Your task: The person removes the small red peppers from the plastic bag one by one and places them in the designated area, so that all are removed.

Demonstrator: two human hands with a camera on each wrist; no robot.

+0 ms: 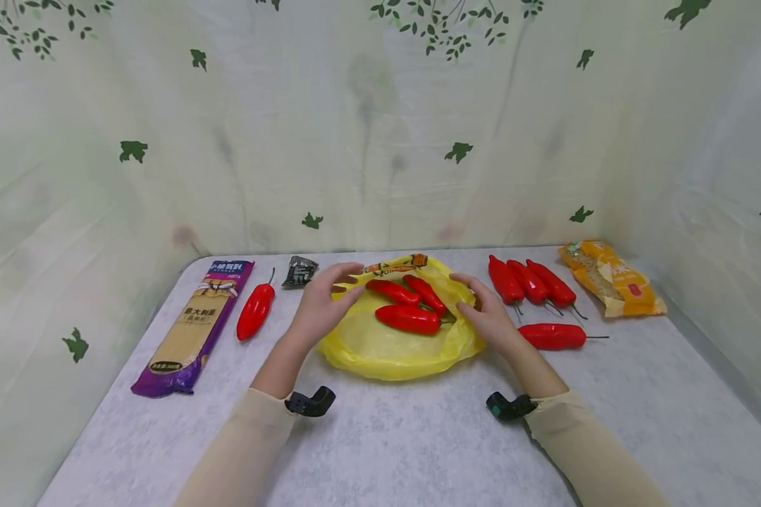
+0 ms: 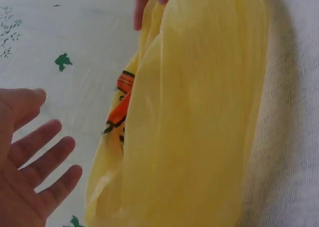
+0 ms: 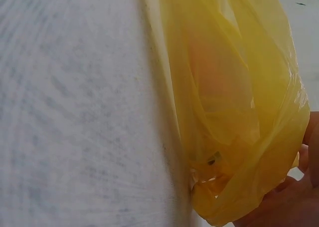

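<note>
A yellow plastic bag (image 1: pixel 380 355) lies spread on the table, its mouth facing up. Three shiny red chili peppers (image 1: pixel 408 319) rest inside. At the bag's upper left rim, my left hand (image 1: pixel 322 299) hovers with spread fingers; the left wrist view shows that hand (image 2: pixel 35 172) beside the bag wall (image 2: pixel 194 117), gripping nothing. My right hand (image 1: pixel 490 317) touches the bag's right rim, thumb and forefinger tips apart and loosely curved. In the right wrist view, part of this hand (image 3: pixel 299 192) is hidden behind the bag's yellow film (image 3: pixel 224 97).
A purple pasta packet (image 1: pixel 196 324), a red pepper (image 1: pixel 256 311) and a small black packet (image 1: pixel 300 271) lie to the left. On the right are three peppers side by side (image 1: pixel 530 282), another pepper (image 1: pixel 553 336) below them and an orange packet (image 1: pixel 611 278). A patterned curtain (image 1: pixel 330 127) stands behind.
</note>
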